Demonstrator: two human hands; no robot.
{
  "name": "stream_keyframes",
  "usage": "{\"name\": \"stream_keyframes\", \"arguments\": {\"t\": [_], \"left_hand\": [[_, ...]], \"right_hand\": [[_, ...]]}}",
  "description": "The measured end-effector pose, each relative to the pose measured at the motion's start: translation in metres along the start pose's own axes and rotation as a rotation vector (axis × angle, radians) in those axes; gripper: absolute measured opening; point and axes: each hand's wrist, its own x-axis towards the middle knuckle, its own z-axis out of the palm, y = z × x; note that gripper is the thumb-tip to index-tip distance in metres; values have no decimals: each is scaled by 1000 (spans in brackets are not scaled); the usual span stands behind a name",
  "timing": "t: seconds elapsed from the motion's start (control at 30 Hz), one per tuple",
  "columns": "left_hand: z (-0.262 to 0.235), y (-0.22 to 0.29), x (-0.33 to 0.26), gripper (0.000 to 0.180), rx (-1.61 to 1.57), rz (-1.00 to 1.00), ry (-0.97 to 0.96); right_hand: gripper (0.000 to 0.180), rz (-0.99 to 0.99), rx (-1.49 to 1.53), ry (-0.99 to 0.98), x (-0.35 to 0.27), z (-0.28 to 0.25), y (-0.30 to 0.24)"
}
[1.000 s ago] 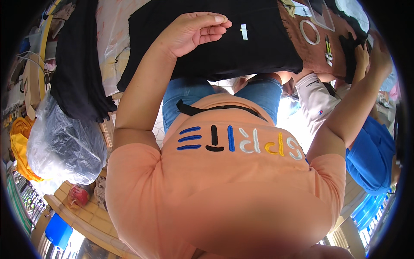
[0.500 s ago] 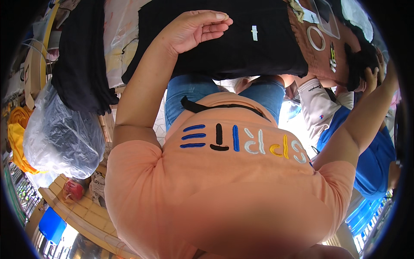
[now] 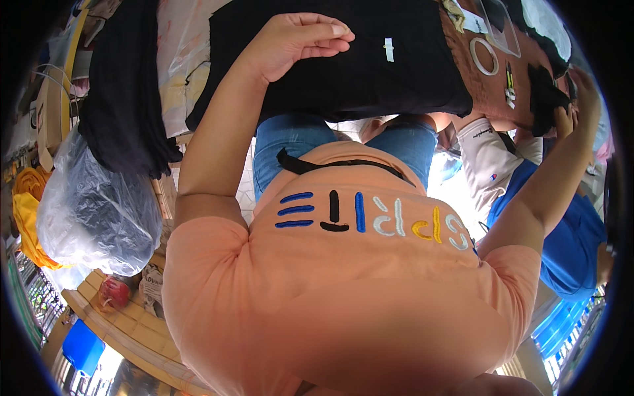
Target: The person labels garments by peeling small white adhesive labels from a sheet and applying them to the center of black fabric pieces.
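Observation:
A black shirt (image 3: 396, 79) with a small white label lies spread out at the top of the view. My left hand (image 3: 297, 41) rests on its near left part, fingers curled and pinched against the thumb on the fabric. At the far right my right hand (image 3: 573, 109) is stretched out and grips a bunched piece of black cloth (image 3: 545, 92), which lies at the edge of a brown garment (image 3: 492, 79) with a white ring print. My orange shirt (image 3: 343, 290) and blue jeans (image 3: 284, 145) fill the middle of the view.
Dark clothes (image 3: 125, 99) hang at the left above a clear plastic bag (image 3: 92, 211) of dark goods. Yellow cloth (image 3: 26, 211), a red object (image 3: 115, 292) and a blue box (image 3: 82, 344) sit lower left. A person in blue (image 3: 571, 231) stands close at the right.
The black shirt and its white label have shifted slightly to the right. My right hand has dropped a little at the black cloth. My left hand has stayed where it was.

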Motion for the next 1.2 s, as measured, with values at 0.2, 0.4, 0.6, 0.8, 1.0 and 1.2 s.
{"name": "stream_keyframes", "arguments": {"t": [0.2,0.4,0.6,0.8,1.0,1.2], "left_hand": [[41,41,10,14,540,27,27],[74,43,16,10,868,499,-28],[83,40,20,9,672,338,95],[89,42,25,8,734,406,140],[85,26,34,10,626,326,272],[88,6,43,24,202,264,300]], "right_hand": [[29,-197,146,32,-90,118,-168],[40,-99,1015,-276,-191,169,-395],[30,128,1271,-521,-206,189,-361],[23,29,1069,-422,-211,209,-344],[21,-129,1086,-302,-218,217,-345],[19,-111,1155,-232,-221,227,-343]]}}
